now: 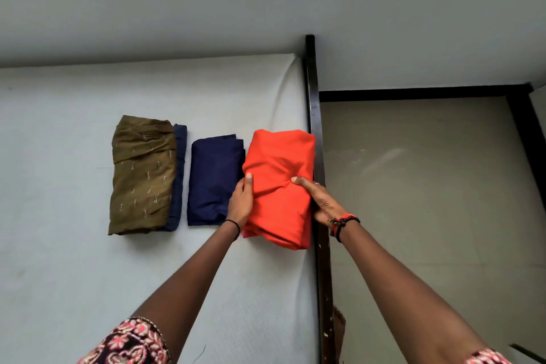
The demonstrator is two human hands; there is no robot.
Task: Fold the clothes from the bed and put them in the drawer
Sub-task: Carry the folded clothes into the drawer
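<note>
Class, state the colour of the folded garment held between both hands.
Bright orange-red garment, plain, unpatterned; the head view shows it.

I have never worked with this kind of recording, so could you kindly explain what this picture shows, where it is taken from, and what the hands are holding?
There is no machine here. A person wears a wide-angle camera on the head, so this single picture looks forward and down along their own two arms. The pale surface is a mattress, with a dark bed frame along its right side. On it lie a folded olive patterned garment on top of a blue garment, and beside them a folded navy garment. The left hand and right hand grip a folded orange garment from either side at the mattress's right edge. I cannot clearly see a drawer.
</note>
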